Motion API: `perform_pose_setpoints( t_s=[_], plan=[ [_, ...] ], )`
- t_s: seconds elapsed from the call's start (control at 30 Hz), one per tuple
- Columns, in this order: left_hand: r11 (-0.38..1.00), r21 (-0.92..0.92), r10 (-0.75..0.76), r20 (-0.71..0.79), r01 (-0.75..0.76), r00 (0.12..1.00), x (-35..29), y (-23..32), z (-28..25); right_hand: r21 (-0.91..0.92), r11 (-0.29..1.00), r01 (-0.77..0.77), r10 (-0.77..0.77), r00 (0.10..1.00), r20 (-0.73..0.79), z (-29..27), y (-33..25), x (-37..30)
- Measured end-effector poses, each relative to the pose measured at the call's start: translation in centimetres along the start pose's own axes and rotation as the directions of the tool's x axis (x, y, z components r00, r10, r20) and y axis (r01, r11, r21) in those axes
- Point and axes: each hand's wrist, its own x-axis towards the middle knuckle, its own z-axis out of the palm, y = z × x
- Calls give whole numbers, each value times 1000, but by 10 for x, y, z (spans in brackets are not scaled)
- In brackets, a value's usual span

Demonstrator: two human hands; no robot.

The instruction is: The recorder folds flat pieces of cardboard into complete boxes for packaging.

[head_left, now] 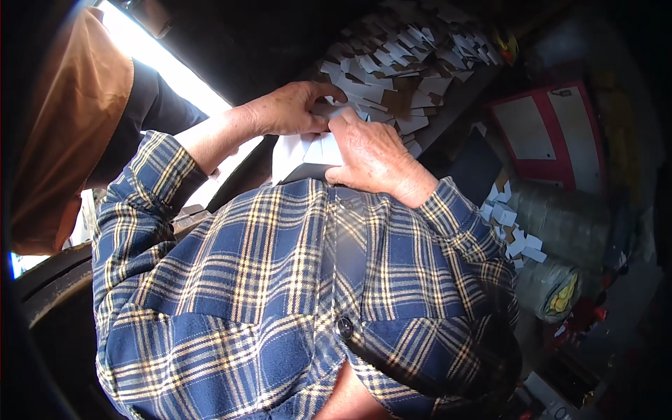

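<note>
Close in front of my chest is a white folded cardboard piece (pixel 297 155), with creased panels that look like a small box. My right hand (pixel 374 155) grips its right side, with the thumb at the lower edge and the fingers bent over the top. At its far upper edge, my left hand (pixel 294 107) has curled fingers on the card, close to the right fingertips. Part of the card is covered by both hands. Just beyond them lies a big heap of white cardboard pieces (pixel 364 91), some with brown undersides.
More small white boxes (pixel 505 213) are piled low on the right. Beside them are wrapped rolls (pixel 560 220) and a red-framed white panel (pixel 539 133). Brown cloth (pixel 70 119) hangs at the left, near a bright opening. A dark curved edge (pixel 59 280) sits below it.
</note>
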Motion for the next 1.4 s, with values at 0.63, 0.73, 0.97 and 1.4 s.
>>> perform_pose_setpoints(
  t_s=[0.63, 0.73, 0.97, 1.4],
  plan=[
    [994, -17, 108, 138, -106, 985, 1, -17, 0, 72, 982, 174, -112, 847, -520, 57, 52, -32],
    [991, -24, 132, 101, -130, 986, 4, -21, 0, 392, 904, 172, 22, 896, -443, 59, 55, -31],
    [977, 21, 211, 84, -214, 974, 8, -10, -7, 458, 865, 204, -24, 929, -370, 47, 66, -14],
    [878, 129, 473, -98, -461, 875, 30, 25, -56, 391, 913, 113, 155, 792, -590, -14, 81, 11]
  ],
)
